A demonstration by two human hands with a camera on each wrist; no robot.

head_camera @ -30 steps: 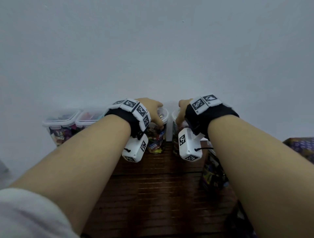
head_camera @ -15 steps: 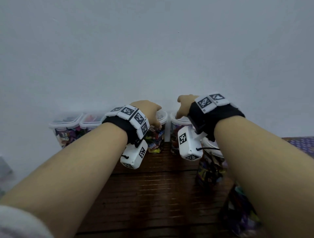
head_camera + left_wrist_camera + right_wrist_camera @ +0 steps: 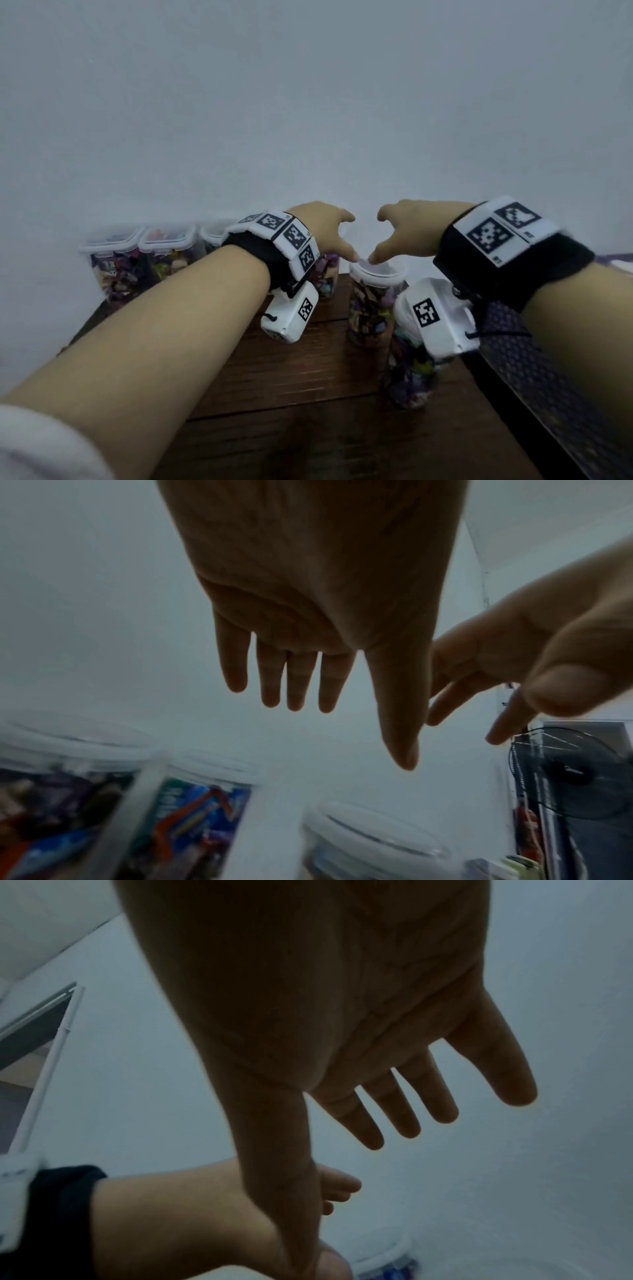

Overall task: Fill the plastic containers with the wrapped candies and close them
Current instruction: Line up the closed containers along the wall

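At the bottom of the head view the two bare forearms are reaching up the frame over a dark wooden table (image 3: pixel 274 383); a pale sleeve (image 3: pixel 41 445) is showing at the lower left corner, and a purple patterned cloth (image 3: pixel 524 346) is lying along the table's right edge; each wrist is wearing a black band with white marker blocks. Right of centre, partly hidden under the right wrist, a jar (image 3: pixel 411 380) packed with wrapped candies is standing nearest; just above it in the frame another candy jar (image 3: pixel 368 308) is standing with its white lid (image 3: pixel 376 274) on. The left hand (image 3: pixel 325 229) and the right hand (image 3: pixel 404 229) are hanging over that lid with fingers straight and spread wide, holding nothing (both wrist views are showing flat open palms against the wall); their thumbs are pointing down at the lid's near rim, though whether they are touching it I cannot tell. In the left wrist view the left hand (image 3: pixel 318 596) is filling the upper middle, the right hand (image 3: pixel 534 653) is coming in from the right, and blurred filled containers are lying along the bottom. Farthest, in the head view's middle left, a row of lidded tubs (image 3: pixel 137 260) full of candies is standing against the pale wall (image 3: pixel 308 102).
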